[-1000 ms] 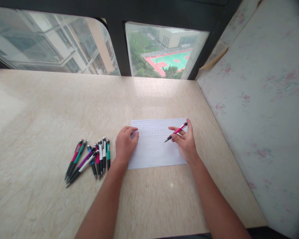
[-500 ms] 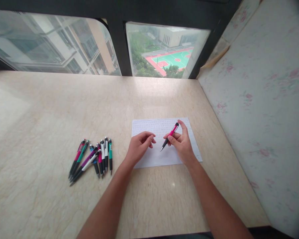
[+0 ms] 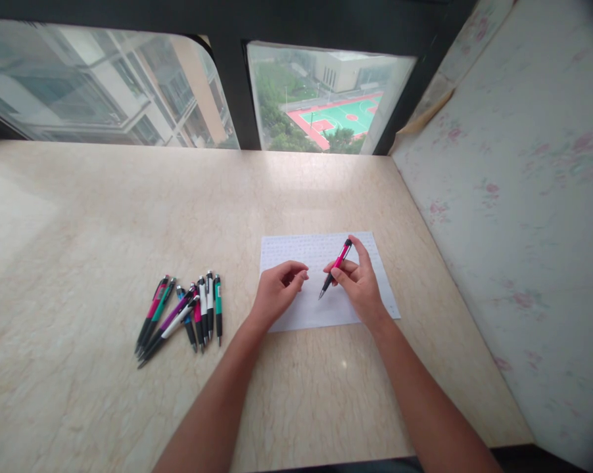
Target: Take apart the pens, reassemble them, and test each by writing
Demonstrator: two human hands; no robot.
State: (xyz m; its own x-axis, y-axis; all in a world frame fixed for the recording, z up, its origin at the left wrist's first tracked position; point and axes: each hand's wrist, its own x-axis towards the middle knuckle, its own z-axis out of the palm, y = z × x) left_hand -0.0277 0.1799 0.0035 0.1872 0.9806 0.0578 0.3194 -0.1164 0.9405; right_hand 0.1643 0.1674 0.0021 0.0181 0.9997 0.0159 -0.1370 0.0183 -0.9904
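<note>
My right hand (image 3: 359,286) grips a pink and black click pen (image 3: 340,259) between thumb and fingers, over a sheet of paper (image 3: 291,315). The index finger is raised to the pen's top end, on the push button. Its metal tip points down and to the left; whether it touches the paper I cannot tell. My left hand (image 3: 279,289) rests at the paper's left side, loosely curled and holding nothing, with a small gap between thumb and fingers. Rows of faint handwriting cover the upper part of the sheet.
Several click pens in green, pink, purple, white and blue lie in a loose group, among them a green pen (image 3: 218,309), on the marble-look sill (image 3: 104,217) to the left. A window frame (image 3: 250,112) borders the back, and a flowered wall (image 3: 513,217) stands on the right.
The pen and my right index finger have shifted very slightly up and left. My left hand stays in place, its fingers curled a touch more.
</note>
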